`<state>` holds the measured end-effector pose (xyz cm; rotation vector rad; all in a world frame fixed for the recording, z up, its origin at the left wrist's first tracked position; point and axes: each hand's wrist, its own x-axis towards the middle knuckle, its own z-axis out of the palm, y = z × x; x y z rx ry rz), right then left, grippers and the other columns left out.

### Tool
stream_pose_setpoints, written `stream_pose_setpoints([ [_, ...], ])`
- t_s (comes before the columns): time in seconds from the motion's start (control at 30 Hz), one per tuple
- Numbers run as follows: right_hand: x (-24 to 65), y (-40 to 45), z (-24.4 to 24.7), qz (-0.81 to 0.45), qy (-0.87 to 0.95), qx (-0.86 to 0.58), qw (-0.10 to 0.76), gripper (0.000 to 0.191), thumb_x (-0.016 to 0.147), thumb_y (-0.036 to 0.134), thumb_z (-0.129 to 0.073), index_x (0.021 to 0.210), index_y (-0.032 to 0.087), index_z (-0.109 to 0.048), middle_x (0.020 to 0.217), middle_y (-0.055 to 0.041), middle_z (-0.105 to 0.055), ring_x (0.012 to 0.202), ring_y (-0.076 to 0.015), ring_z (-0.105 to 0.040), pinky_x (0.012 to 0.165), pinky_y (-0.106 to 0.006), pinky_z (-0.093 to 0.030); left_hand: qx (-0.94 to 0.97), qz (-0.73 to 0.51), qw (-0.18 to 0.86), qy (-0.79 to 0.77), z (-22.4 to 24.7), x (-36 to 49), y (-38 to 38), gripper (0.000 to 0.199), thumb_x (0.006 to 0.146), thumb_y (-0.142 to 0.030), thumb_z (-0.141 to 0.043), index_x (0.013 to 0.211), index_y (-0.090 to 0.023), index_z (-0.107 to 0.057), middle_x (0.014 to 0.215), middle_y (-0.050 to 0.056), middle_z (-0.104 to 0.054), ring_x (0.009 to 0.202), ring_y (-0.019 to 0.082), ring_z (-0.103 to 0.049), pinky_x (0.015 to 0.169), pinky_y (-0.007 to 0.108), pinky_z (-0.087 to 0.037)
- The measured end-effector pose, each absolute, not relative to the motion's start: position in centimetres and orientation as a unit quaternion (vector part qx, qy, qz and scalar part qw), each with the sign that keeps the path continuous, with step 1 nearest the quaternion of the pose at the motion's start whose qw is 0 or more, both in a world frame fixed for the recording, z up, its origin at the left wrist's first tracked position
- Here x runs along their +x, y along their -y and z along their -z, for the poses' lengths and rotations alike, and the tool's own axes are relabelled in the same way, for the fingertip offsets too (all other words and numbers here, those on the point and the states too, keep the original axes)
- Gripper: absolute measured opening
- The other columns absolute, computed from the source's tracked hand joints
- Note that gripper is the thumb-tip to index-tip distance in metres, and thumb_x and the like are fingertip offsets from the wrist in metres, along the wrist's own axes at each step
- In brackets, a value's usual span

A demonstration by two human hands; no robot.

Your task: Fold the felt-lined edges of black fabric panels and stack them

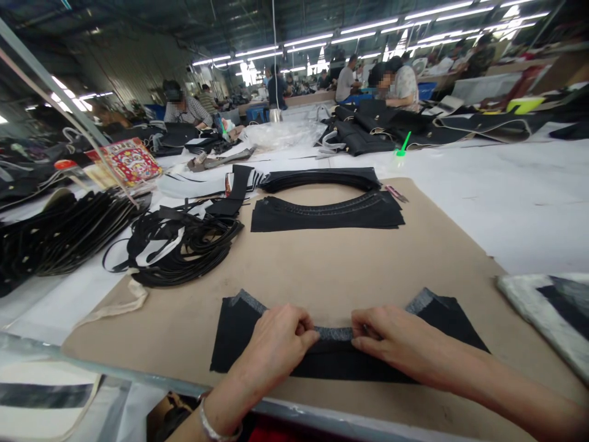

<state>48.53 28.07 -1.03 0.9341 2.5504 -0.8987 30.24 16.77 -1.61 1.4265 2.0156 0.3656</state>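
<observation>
Left hand (278, 341) and right hand (393, 341) both down on black curved fabric piece (340, 362), near edge of desk (460, 202), on brown cardboard mat (331, 270). Piece flat, arched, ends flaring up-left and up-right past both hands; grey strip (335, 333) along its inner curve.

Left: fingers curled, tips pinched onto grey strip at middle of arch. Metal bracelet (212, 428) at wrist.
Right: fingers bent, tips pressed on same strip just beside left's. Short stretch of strip showing between the two hands. Hands near each other, not touching.
Most of piece under and below the hands; lower edge partly hidden by forearms.

Further back on mat: stack of black curved pieces (326, 213), same arch shape, well apart from hands. Behind that, another black curved stack (322, 178). Left of mat: heap of black straps (181, 245), touching mat edge. Far left: fan of black strips (59, 230). Patterned red box (126, 161) beyond those. Green-tipped bottle (401, 153) behind mat's far right corner. Small scissors-like tool (396, 193) at mat's far right edge, too small to confirm. Grey-white panel (547, 313) at right.
Other people seated at far desks in background.
</observation>
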Motion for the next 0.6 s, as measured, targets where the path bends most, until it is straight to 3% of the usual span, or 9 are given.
stream_pose_setpoints([
  [0.13,48.84,-28.11,1.2,0.296,-0.886,0.328,0.139,0.015,0.084,0.023,-0.049,0.071,0.021,-0.057,0.063,0.0002,-0.059,0.058,-0.0136,-0.051,0.054,-0.026,-0.024,0.535,-0.141,0.322,-0.768,1.67,30.24,-16.71,0.018,0.078,-0.04,-0.063,0.074,-0.025,-0.072,0.065,-0.002,-0.066,0.068,0.016,-0.06,0.057,0.025,-0.032],
  [0.37,48.87,-27.67,1.71,0.276,-0.888,0.346,0.128,0.02,0.086,0.021,-0.047,0.067,0.019,-0.054,0.061,0.0001,-0.057,0.054,-0.0121,-0.047,0.052,-0.026,-0.023,0.528,-0.115,0.331,-0.774,1.41,30.48,-17.1,0.009,0.075,-0.03,-0.065,0.075,-0.023,-0.071,0.066,-0.002,-0.066,0.065,0.015,-0.059,0.057,0.024,-0.031],
  [0.6,48.98,-27.34,2.0,0.274,-0.884,0.362,0.113,0.02,0.088,0.03,-0.052,0.071,0.021,-0.059,0.064,0.0004,-0.061,0.058,-0.0137,-0.051,0.052,-0.026,-0.024,0.531,-0.125,0.316,-0.776,1.9,30.37,-17.22,0.008,0.075,-0.025,-0.064,0.074,-0.023,-0.071,0.068,-0.002,-0.068,0.068,0.015,-0.061,0.059,0.024,-0.033],
])
